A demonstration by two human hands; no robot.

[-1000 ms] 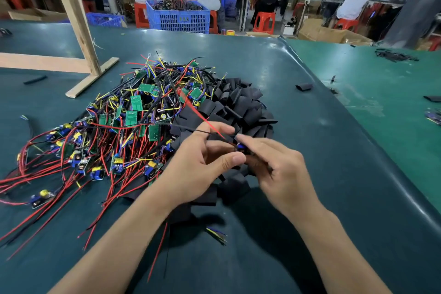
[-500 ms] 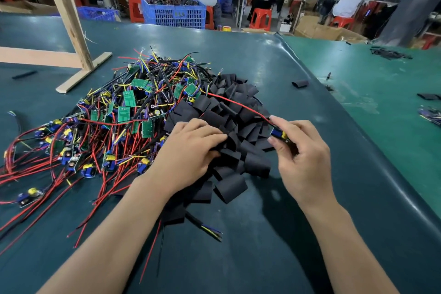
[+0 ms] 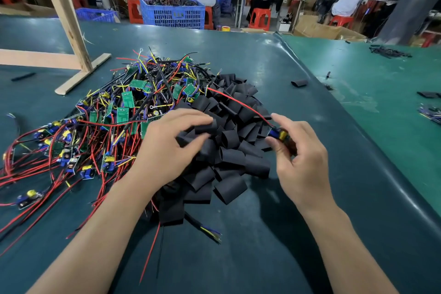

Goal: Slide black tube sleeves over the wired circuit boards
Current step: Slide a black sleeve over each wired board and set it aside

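A heap of short black tube sleeves (image 3: 235, 150) lies in the middle of the table. To its left spreads a tangle of wired circuit boards (image 3: 95, 131) with red, black and yellow leads. My right hand (image 3: 300, 157) pinches one small circuit board (image 3: 278, 133) with blue and yellow parts; its red wire (image 3: 238, 102) runs back over the sleeves. My left hand (image 3: 171, 145) reaches into the sleeve heap, thumb and fingers curled round one black sleeve (image 3: 205, 127) on top.
A wooden frame (image 3: 69, 31) stands at the back left. The dark green table cover (image 3: 310, 234) meets a lighter green mat (image 3: 381, 102) on the right, with a stray sleeve (image 3: 299, 83) near the seam. A blue crate (image 3: 173, 11) and seated workers are beyond.
My hands have parted: the right one carried the board and its red wire out to the right, and the left one dropped onto the sleeve heap and took hold of a sleeve.
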